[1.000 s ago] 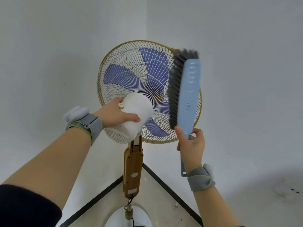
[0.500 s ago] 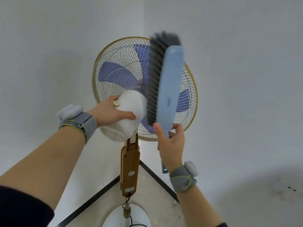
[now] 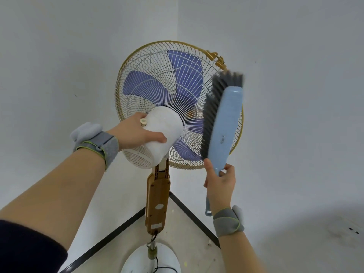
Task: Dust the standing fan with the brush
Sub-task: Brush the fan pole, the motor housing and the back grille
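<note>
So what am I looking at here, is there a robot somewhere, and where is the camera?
No robot: these are a person's two bare hands, filmed by a camera worn on the head. The left hand grips the white motor housing of the standing fan. The right hand holds a light blue brush by its handle, its dark bristles against the right side of the wire cage. Grey bands sit on both wrists. The fan's round white base stands in a room corner.

Pale floor (image 3: 183,223) in a room corner, edged by black skirting strips (image 3: 110,235); standing on it, a white round fan base (image 3: 136,261), black cord (image 3: 163,268) trailing alongside
</note>
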### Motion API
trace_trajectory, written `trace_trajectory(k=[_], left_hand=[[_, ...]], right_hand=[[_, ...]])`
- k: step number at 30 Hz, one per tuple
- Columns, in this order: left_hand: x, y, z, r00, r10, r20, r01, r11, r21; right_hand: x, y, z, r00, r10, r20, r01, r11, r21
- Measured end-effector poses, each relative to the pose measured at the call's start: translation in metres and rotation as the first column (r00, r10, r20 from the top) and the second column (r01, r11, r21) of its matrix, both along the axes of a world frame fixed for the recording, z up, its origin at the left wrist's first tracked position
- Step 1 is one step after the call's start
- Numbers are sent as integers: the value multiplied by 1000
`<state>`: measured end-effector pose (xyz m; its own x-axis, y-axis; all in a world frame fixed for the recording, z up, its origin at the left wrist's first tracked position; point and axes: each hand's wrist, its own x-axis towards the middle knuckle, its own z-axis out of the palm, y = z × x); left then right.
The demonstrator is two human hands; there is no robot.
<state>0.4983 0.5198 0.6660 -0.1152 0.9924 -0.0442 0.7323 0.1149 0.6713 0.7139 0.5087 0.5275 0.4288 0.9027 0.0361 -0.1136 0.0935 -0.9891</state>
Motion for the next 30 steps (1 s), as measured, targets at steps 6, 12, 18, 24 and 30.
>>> trace_trajectory(k=[6,12,18,24,30], left_hand=[[-1,1,0,1000,0,-2,0,1000,-4],[-2,-2,2,999,-23,47,22,1000,15],[-4,-2,1,998,12,57,-12,1000,-6],[-8,4,0,999,27,40,-27,1000,-14],[-7,9,-2,999,5,34,-4,1000,-22]], right_hand=[[20,0,7,982,-185,-32,186,982,30],[-15,-11,18,992,14,128,-45,969,242],[-58,5,5,945,172,278,-198,978,68],[-25,10,-2,959,23,283,-26,1000,7],[15,3,-4,967,-12,254,18,1000,-24]])
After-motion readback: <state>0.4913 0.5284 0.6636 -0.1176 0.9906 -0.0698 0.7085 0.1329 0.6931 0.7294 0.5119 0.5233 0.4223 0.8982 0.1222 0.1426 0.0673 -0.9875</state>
